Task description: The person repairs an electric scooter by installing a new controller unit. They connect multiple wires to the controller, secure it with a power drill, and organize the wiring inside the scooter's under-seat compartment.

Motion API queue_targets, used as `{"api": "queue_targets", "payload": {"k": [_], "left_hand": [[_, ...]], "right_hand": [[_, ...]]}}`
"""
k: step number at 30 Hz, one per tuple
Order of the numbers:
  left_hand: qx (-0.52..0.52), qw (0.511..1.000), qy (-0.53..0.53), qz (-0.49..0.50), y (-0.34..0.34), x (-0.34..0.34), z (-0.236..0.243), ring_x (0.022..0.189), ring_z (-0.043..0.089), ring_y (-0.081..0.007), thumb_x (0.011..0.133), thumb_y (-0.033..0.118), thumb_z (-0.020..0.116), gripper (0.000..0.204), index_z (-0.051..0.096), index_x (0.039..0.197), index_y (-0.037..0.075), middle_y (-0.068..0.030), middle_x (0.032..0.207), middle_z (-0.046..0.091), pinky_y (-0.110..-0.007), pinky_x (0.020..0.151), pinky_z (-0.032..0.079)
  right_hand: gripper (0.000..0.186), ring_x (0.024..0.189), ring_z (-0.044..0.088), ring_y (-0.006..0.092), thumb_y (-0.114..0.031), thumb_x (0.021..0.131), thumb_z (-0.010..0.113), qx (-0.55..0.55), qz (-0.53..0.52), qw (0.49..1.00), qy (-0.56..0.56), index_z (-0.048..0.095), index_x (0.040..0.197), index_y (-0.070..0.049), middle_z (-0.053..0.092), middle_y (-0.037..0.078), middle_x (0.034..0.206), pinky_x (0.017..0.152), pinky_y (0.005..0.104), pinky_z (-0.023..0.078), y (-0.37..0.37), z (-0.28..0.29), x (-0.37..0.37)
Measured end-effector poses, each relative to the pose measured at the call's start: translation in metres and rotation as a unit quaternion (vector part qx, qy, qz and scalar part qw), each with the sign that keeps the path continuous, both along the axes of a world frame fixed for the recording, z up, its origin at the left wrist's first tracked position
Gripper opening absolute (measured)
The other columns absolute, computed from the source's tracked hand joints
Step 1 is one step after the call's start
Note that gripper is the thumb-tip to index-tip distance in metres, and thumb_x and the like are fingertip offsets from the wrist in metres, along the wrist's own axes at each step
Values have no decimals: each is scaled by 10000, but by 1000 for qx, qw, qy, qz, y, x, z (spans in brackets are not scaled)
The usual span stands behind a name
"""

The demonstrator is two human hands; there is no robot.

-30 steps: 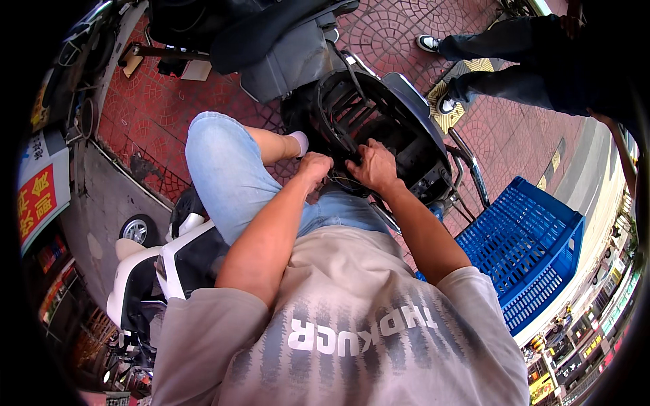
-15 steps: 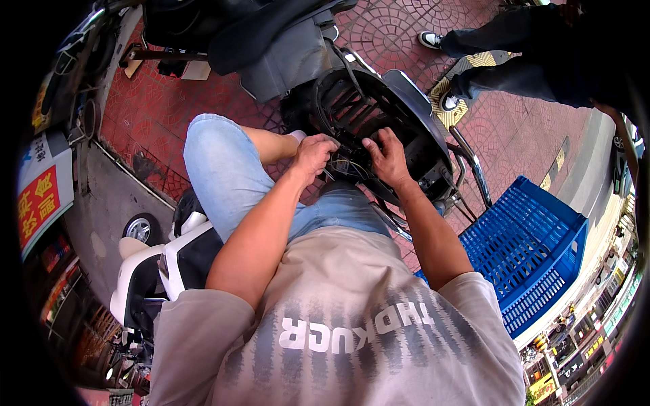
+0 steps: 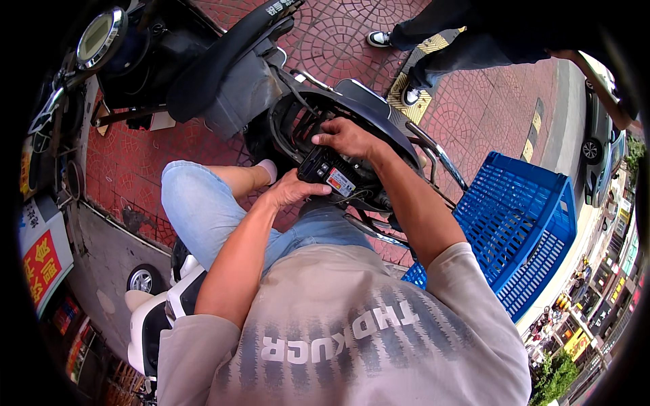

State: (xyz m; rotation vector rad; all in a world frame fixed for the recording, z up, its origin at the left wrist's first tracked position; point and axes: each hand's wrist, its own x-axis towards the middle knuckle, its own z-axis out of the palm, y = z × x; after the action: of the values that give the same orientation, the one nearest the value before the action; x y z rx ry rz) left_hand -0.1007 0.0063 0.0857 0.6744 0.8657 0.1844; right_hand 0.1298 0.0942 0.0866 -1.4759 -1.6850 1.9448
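Note:
My left hand (image 3: pixel 296 189) grips the near left end of a black finned controller box (image 3: pixel 329 170) with a red and white label, its thumb along the near edge. The box is tilted over the opened rear body of a dark scooter (image 3: pixel 396 125). My right hand (image 3: pixel 351 139) reaches across the far side of the box, fingers curled and thumb bent down. What its fingertips hold is hidden. Thin wires (image 3: pixel 355 197) lie beside the box at its near right.
The scooter's seat (image 3: pixel 210 68) is tipped up at the far left. A blue plastic crate (image 3: pixel 508 223) stands at right, near chrome rails (image 3: pixel 440 159). Another person's legs (image 3: pixel 433 57) are beyond the scooter. A white scooter (image 3: pixel 152 325) is at left.
The black controller box has come into view in my left hand. My right hand has moved left and away over it. The whole view has shifted to the right.

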Motion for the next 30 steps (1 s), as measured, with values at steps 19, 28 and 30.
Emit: {"api": "queue_targets", "payload": {"k": [19, 28, 30], "left_hand": [[-169, 939, 180, 239, -22, -40, -42, 488, 295, -58, 939, 424, 787, 289, 583, 892, 224, 99, 613, 368, -271, 491, 258], [-227, 914, 94, 322, -39, -38, -50, 472, 307, -65, 1001, 366, 722, 211, 579, 952, 219, 83, 595, 362, -273, 488, 272], [-257, 898, 82, 348, -41, -36, -49, 468, 308, -70, 994, 337, 709, 180, 588, 949, 212, 83, 584, 367, -280, 487, 268]], "right_hand": [[579, 910, 696, 298, -533, 963, 747, 3, -202, 974, -99, 763, 1053, 39, 748, 200, 952, 894, 413, 537, -21, -14, 36], [547, 1002, 720, 398, -497, 912, 789, 78, -145, 964, -211, 795, 1088, 21, 737, 242, 1055, 928, 464, 545, -27, 9, 2], [495, 977, 722, 444, -466, 923, 789, 34, -105, 973, -202, 794, 1074, 5, 756, 258, 999, 909, 483, 549, -33, 2, -2]]}}
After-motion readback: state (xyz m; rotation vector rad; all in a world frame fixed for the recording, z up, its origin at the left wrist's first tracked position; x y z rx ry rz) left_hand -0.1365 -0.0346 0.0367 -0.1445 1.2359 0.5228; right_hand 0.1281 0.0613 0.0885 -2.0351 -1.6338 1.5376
